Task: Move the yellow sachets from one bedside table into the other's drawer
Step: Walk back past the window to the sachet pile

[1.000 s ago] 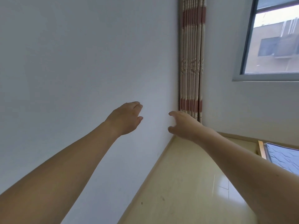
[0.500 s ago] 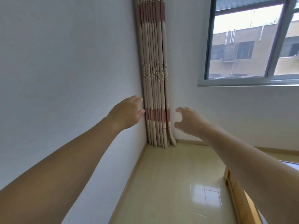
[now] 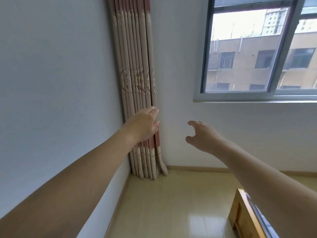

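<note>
Both arms reach forward into a room corner, and neither hand holds anything. The left hand (image 3: 143,125) is seen from the back, its fingers extended and close together, in front of the lower part of the gathered curtain (image 3: 137,74); whether it touches the cloth cannot be told. The right hand (image 3: 201,136) is in the air in front of the white wall (image 3: 180,48), its fingers loosely curved with a gap between thumb and forefinger, apart from the left hand. The curtain hangs in the corner down to the pale floor (image 3: 171,203). A window (image 3: 257,48) is set in the wall at upper right, with buildings outside. At lower right a wooden bed edge (image 3: 240,215) shows beneath the right forearm. No sachets, bedside table or drawer are in view.
</note>
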The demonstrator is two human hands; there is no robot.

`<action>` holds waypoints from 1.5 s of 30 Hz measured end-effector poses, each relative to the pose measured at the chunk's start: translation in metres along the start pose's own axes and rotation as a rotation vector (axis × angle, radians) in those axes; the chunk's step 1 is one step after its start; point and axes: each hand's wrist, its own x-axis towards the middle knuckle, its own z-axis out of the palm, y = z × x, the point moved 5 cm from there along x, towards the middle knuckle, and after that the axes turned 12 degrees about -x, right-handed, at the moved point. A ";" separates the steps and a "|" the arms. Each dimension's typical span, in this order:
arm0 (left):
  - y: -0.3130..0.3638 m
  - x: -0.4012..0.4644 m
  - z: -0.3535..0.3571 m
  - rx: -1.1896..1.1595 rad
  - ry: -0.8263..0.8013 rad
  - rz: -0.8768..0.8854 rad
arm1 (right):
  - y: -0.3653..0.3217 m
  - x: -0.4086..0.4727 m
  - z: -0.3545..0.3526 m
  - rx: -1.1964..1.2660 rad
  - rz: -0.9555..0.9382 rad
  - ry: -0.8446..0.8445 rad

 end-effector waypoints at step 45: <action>0.402 1.062 0.563 -0.452 -0.292 1.017 | 0.907 0.562 -0.074 -0.066 1.137 0.225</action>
